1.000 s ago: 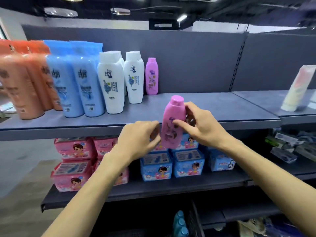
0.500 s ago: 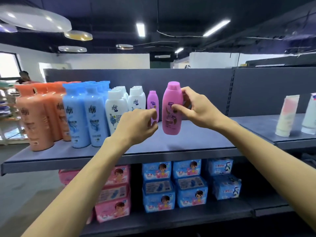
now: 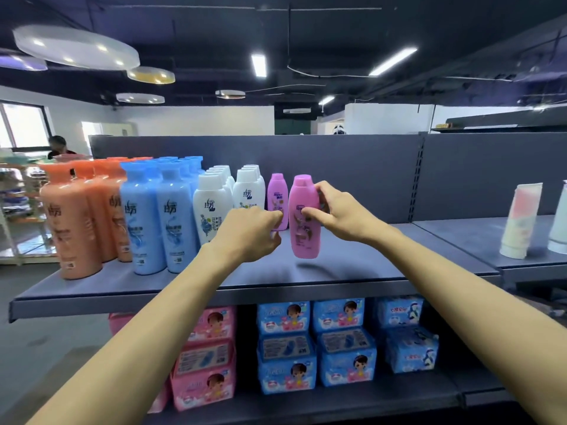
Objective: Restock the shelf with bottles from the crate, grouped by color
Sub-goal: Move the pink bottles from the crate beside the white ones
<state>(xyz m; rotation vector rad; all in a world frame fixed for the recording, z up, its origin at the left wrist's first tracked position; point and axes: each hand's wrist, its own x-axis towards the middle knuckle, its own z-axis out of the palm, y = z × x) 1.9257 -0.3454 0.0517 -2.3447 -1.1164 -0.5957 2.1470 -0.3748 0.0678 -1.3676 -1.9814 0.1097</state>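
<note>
A: From the head view, where is the pink bottle (image 3: 305, 216)?

B: In the right hand (image 3: 340, 214), upright, with the thumb on its front label and the fingers curled round the far side near the cap. Its base looks just clear of the shelf (image 3: 337, 271) (a shadow lies on the board below it).

A: And the left hand (image 3: 248, 233)?

B: Fingers curled in, nothing in them that I can see. It is just beside the bottle's left edge; I cannot tell whether it touches.

A: What stands near?

B: A second pink bottle (image 3: 277, 200) stands farther back, just left of the held one. Further left are rows of white bottles (image 3: 211, 210), then blue bottles (image 3: 159, 216), then orange bottles (image 3: 73, 222), each colour together.

A: Anything else?

B: Two tubes (image 3: 518, 219) stand on the next shelf, to the right. Pink packs (image 3: 208, 348) and blue packs (image 3: 316, 342) are stacked on the shelf below.
</note>
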